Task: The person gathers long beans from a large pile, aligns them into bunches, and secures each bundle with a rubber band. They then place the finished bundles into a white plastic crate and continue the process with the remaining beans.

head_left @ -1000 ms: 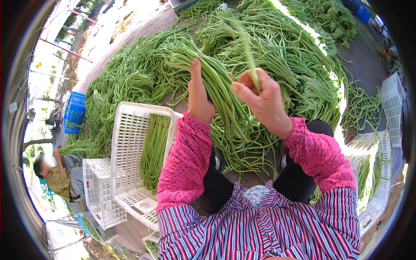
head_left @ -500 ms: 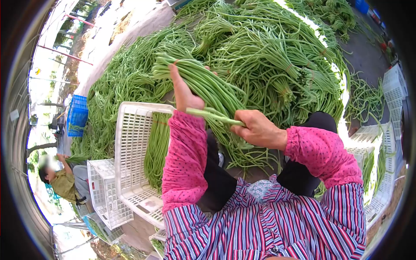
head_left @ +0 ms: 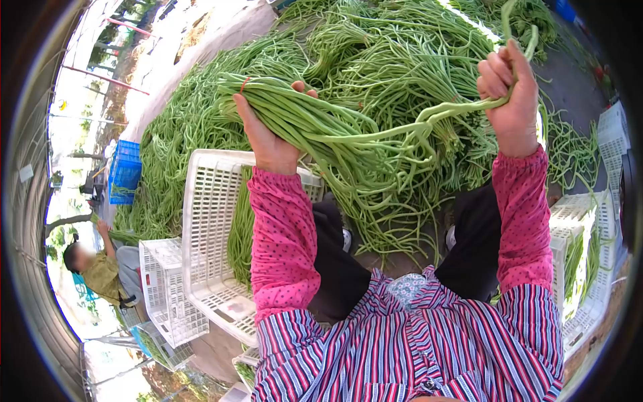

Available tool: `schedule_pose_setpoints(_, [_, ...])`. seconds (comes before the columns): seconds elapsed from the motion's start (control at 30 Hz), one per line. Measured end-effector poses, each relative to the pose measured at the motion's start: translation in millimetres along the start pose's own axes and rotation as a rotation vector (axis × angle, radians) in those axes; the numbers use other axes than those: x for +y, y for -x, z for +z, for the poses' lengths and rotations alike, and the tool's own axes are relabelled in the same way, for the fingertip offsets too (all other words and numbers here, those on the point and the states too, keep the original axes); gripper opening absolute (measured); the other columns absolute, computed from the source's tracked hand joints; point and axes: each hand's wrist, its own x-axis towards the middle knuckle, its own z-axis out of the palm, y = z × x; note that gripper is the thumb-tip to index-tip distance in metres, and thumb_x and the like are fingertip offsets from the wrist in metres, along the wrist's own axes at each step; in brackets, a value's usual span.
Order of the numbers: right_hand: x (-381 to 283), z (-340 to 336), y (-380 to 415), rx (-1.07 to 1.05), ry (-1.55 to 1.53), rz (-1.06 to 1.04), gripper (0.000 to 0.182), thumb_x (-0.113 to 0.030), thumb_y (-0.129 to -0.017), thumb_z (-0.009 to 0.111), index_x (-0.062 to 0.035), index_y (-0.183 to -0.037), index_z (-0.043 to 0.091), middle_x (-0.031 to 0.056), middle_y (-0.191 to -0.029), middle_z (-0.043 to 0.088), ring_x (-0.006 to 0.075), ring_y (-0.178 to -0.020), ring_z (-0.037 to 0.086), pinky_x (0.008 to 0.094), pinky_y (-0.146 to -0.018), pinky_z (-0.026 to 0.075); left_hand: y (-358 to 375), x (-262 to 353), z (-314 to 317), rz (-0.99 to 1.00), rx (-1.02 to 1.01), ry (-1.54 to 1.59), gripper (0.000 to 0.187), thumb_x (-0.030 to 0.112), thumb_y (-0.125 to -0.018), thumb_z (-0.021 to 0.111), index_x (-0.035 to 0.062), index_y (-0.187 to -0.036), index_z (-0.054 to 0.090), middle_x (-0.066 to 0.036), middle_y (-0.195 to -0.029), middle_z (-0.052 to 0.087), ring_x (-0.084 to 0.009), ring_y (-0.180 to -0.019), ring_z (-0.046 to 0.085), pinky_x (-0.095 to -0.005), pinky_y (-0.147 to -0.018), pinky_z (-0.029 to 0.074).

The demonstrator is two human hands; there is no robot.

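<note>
My left hand (head_left: 273, 134) is wrapped round a thick bundle of long green beans (head_left: 301, 114), thumb on the near side and fingertips showing beyond it. A thin red band (head_left: 245, 86) circles the bundle close to its left end. The loose ends fan out to the right and hang down over the ground between my legs. Raised at the upper right, my right hand (head_left: 512, 100) is closed on a couple of long beans (head_left: 462, 107). These stretch from the bundle across to my fist, and their tips stick up above it.
A big heap of long beans (head_left: 395, 60) covers the ground ahead. At my left stands a white crate (head_left: 201, 221) holding beans, with a blue crate (head_left: 124, 171) farther off. Another white crate (head_left: 606, 248) is at right. A person (head_left: 100, 275) sits at far left.
My right hand has moved up and to the right from beside my left wrist, drawing beans out across the bundle. The bundle in my left hand has shifted slightly left, and its red band now shows.
</note>
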Motion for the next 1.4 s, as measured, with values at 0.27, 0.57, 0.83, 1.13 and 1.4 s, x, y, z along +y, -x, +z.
schedule_pose_setpoints(0.27, [26,11,12,-0.033,0.526,-0.032,0.02,-0.015,-0.094,0.049,0.0009,-0.093,0.061,-0.0064,-0.053,0.035,0.0026,-0.043,0.03,0.02,-0.038,0.023,-6,-2,-7,0.107,0.169,0.005,0.059,0.06,-0.092,0.031,0.0106,-0.118,0.051,-0.027,-0.111,0.055,-0.0452,-0.104,0.052,-0.0552,-0.094,0.042])
schedule_pose_setpoints(0.57, [129,38,62,-0.408,1.05,0.087,0.02,-0.017,-0.086,0.061,0.0023,-0.086,0.062,0.0118,-0.064,0.057,0.0148,-0.057,0.058,0.0315,-0.054,0.046,-12,-37,2,-0.004,0.203,-0.014,0.059,0.057,-0.093,0.031,0.0087,-0.124,0.045,-0.026,-0.113,0.053,-0.0426,-0.107,0.05,-0.0545,-0.098,0.039])
schedule_pose_setpoints(0.83, [133,52,52,-0.502,0.955,0.293,0.021,-0.018,-0.084,0.058,0.0031,-0.083,0.062,0.0198,-0.072,0.061,0.025,-0.065,0.061,0.0366,-0.062,0.047,-11,-41,5,-0.018,0.169,-0.096,0.049,0.055,-0.093,0.038,0.0138,-0.118,0.047,-0.025,-0.109,0.055,-0.041,-0.102,0.053,-0.0535,-0.095,0.042])
schedule_pose_setpoints(1.13, [129,46,77,-0.515,1.083,0.23,0.023,-0.015,-0.087,0.056,0.0073,-0.09,0.057,0.0252,-0.076,0.06,0.0357,-0.072,0.062,0.0416,-0.065,0.047,-9,-41,-3,-0.115,0.312,-0.179,0.046,0.052,-0.094,0.037,0.0094,-0.104,0.054,-0.023,-0.101,0.061,-0.0407,-0.095,0.059,-0.0538,-0.085,0.049])
schedule_pose_setpoints(1.4, [105,27,95,-0.522,1.047,0.276,0.015,-0.01,-0.089,0.053,0.0046,-0.089,0.055,0.0119,-0.068,0.053,0.015,-0.061,0.048,0.0327,-0.057,0.041,-11,-49,-10,-0.191,0.332,-0.123,0.053,0.051,-0.094,0.036,0.0035,-0.108,0.054,-0.027,-0.105,0.059,-0.0441,-0.098,0.057,-0.0548,-0.087,0.048])
